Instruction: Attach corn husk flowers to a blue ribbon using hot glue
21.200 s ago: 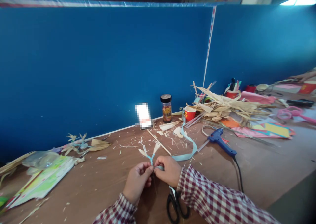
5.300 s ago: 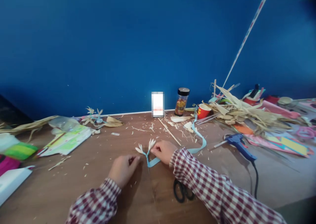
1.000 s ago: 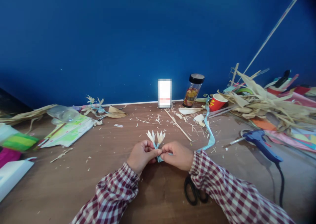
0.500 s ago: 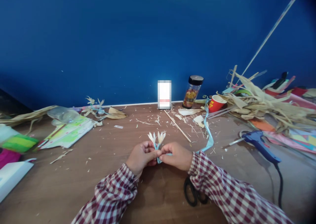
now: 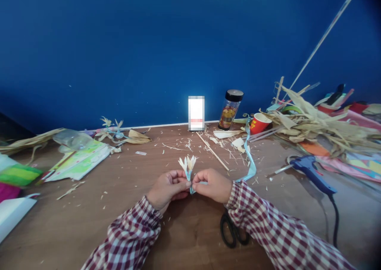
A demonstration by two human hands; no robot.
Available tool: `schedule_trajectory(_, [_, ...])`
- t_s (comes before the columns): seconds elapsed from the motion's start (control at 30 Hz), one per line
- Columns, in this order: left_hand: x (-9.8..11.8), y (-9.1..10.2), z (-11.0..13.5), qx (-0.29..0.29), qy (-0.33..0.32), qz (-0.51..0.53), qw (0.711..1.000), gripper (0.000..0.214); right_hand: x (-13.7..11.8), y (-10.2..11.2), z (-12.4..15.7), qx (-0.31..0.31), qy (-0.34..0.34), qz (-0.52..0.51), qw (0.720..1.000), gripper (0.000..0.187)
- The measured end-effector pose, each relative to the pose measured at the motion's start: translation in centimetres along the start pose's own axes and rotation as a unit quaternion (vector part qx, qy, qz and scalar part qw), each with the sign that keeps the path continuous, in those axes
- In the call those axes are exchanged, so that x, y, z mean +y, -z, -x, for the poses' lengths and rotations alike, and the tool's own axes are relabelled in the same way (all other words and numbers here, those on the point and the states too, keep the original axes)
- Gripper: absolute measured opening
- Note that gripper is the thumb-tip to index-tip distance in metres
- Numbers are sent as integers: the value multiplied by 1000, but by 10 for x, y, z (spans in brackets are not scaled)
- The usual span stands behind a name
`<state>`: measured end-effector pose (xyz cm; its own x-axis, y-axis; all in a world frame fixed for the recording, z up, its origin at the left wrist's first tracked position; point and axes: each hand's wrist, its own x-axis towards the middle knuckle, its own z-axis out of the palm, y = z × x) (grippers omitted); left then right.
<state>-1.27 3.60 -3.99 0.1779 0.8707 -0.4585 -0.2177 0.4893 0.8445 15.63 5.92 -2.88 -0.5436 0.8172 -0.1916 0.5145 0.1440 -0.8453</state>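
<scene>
My left hand [image 5: 166,187] and my right hand [image 5: 212,184] meet above the wooden table [image 5: 125,218], both pinched on the blue-wrapped stem of two small pale husk flowers [image 5: 187,163], which stand up between my fingertips. A light blue ribbon [image 5: 251,163] trails from under my right hand to the right and toward the back. Both sleeves are red and white check.
Black scissors [image 5: 232,232] lie under my right forearm. A blue glue gun [image 5: 311,167] with its cord lies at the right. Dried husks [image 5: 315,123], a red cup [image 5: 260,123], a jar [image 5: 229,109], a thin stick [image 5: 212,151] and papers [image 5: 79,163] surround the middle; a blue wall stands behind.
The two flower heads have been drawn closer together between my fingertips. My hands have stayed in nearly the same spot, still pinched on the stem.
</scene>
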Motion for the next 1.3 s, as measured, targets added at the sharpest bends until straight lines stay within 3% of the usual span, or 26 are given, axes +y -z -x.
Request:
schedule_trajectory(0.73, [-4,-6,-1,28,-67,-74,995,33,7,-2,-4,-21,-27,-1,999,21])
schedule_trajectory(1.3, [-5,-5,-1,17,-38,-29,999,34,8,-4,-6,-18,-27,-32,999,18])
